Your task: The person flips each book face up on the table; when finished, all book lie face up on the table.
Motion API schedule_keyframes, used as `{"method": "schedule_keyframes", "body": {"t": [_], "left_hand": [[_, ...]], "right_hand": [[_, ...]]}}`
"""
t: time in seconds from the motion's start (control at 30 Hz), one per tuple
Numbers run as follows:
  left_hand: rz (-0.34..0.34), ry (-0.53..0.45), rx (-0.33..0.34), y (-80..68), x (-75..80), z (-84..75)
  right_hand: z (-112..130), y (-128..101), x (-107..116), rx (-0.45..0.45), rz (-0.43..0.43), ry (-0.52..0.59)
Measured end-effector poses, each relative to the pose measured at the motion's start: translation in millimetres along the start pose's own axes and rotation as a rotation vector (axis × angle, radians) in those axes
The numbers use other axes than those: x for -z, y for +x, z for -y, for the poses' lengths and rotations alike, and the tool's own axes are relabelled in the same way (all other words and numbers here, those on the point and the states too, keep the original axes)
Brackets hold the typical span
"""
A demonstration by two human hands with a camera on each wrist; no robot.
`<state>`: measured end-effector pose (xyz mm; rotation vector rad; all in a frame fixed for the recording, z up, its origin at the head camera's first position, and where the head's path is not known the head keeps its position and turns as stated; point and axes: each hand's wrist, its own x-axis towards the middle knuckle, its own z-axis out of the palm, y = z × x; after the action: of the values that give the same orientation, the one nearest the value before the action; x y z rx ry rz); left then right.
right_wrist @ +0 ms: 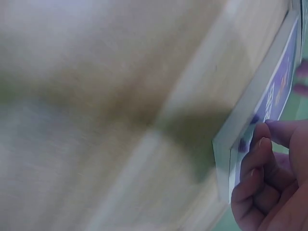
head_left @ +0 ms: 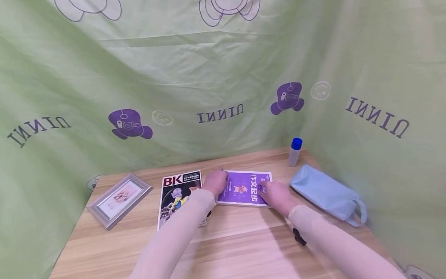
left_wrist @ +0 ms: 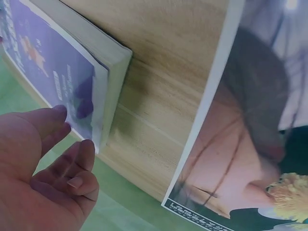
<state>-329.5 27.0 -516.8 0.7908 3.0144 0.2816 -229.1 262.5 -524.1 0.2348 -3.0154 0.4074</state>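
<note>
A purple book (head_left: 245, 188) with white characters lies flat on the wooden table (head_left: 244, 244). My left hand (head_left: 216, 181) rests on its left edge. In the left wrist view that hand (left_wrist: 72, 132) has relaxed fingers, one fingertip (left_wrist: 60, 110) touching the cover of the purple book (left_wrist: 48, 62) near its corner. My right hand (head_left: 271, 192) lies on the book's near right corner. Seen from the right wrist, its loosely curled fingers (right_wrist: 257, 149) touch the cover of the purple book (right_wrist: 276, 94) at that corner. Neither hand lifts it.
A BK magazine (head_left: 179, 197) lies just left of the book, also in the left wrist view (left_wrist: 250, 144). A framed picture (head_left: 119, 198) sits far left. A light blue pouch (head_left: 325, 193) and a blue-capped bottle (head_left: 295, 152) are at the right. Green cloth walls the table.
</note>
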Motion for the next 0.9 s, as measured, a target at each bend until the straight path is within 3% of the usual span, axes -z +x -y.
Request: {"method": "schedule_keyframes", "body": {"t": [0.2,0.5,0.7,0.9], "left_hand": [[0.005,-0.048,0.032,8.3,-3.5,11.2],[0.001,-0.054,-0.025,12.8,-14.1,31.3],[-0.007,-0.074,-0.056,15.2,-13.3,29.8],[-0.005,-0.095,-0.026,18.4,-16.3,24.0]], "right_hand": [[9.5,-25.7,-5.3,0.020,-0.084,-0.034],[11.9,-47.8,-13.6,0.040,-0.205,-0.050],[8.8,-48.1,-15.3,-0.001,-0.208,-0.017],[5.5,-47.5,-12.2,-0.049,-0.170,-0.007]]}}
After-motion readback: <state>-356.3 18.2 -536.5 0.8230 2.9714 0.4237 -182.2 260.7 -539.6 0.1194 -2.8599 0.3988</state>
